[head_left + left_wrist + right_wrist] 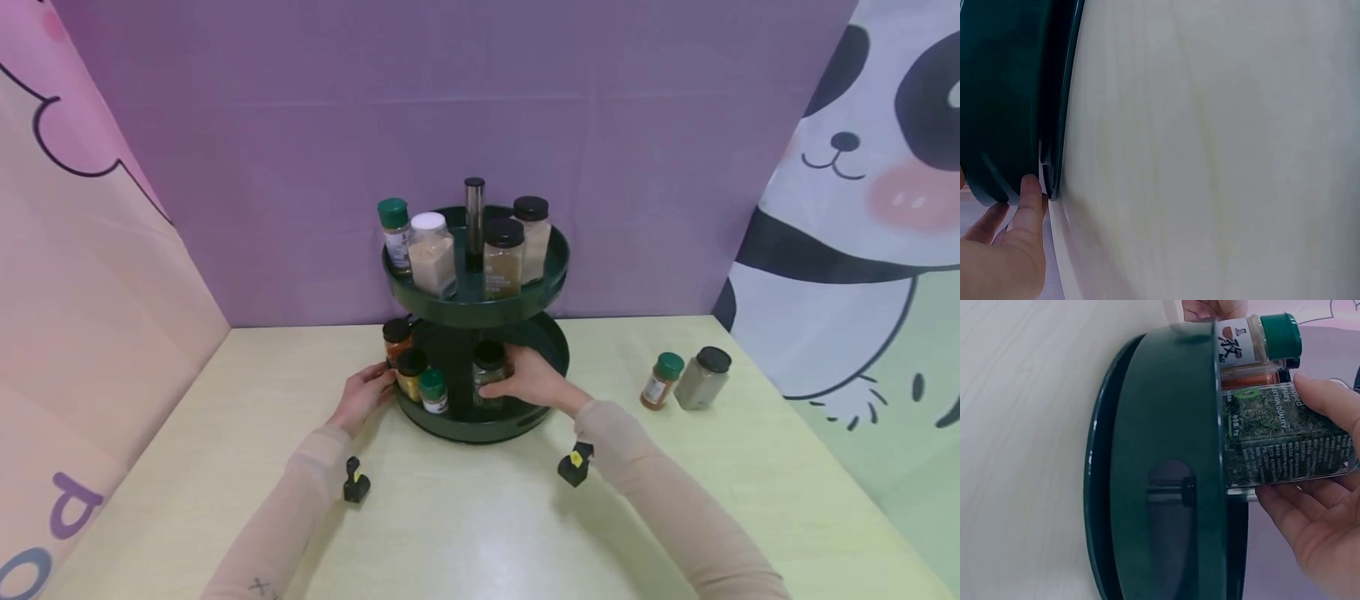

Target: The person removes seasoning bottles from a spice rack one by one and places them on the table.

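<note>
Pale yellow table (480, 517), purple backdrop (450, 100), 2-tier rack (480, 421).

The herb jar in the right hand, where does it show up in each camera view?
Head: the herb jar stands on the lower tier, just right of the centre post, with the right hand around it.
Left wrist: not in view.
Right wrist: right of centre, gripped sideways in frame.
Shared landmark: the dark green rack.

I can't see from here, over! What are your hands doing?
Right hand holds the herb jar on the rack's lower tray. Left hand touches that tray's rim. Two jars wait on the table, nothing blocking.
</note>
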Action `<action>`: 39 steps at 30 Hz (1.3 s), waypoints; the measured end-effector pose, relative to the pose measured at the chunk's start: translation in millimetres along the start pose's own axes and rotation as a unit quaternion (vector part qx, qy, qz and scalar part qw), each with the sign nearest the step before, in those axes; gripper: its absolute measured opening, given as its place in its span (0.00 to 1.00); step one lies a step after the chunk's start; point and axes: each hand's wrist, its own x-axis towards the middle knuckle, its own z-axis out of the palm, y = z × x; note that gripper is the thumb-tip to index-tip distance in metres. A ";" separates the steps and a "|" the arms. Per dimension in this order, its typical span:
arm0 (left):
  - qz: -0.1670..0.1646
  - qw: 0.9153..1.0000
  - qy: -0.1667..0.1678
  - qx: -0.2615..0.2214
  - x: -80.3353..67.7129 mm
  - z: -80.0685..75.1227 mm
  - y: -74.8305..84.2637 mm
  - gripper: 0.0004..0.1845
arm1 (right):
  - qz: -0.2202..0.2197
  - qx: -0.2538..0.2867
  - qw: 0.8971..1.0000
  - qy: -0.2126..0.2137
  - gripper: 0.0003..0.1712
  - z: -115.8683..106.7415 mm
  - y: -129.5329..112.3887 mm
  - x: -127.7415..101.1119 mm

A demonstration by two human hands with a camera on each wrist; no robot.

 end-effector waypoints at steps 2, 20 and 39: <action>-0.001 1.000 -0.001 -0.002 0.1 -0.6 0.1 0.27 | 0.004 0.004 1.000 0.000 0.34 -3.2 0.3 -0.9; -0.003 1.000 -0.006 0.000 -0.8 -0.2 0.4 0.28 | 0.047 0.032 0.998 0.019 0.41 -35.3 11.8 -13.5; 0.010 1.000 -0.005 -0.004 -2.1 0.6 0.6 0.28 | 0.082 0.018 0.996 0.024 0.35 -59.4 22.0 -26.8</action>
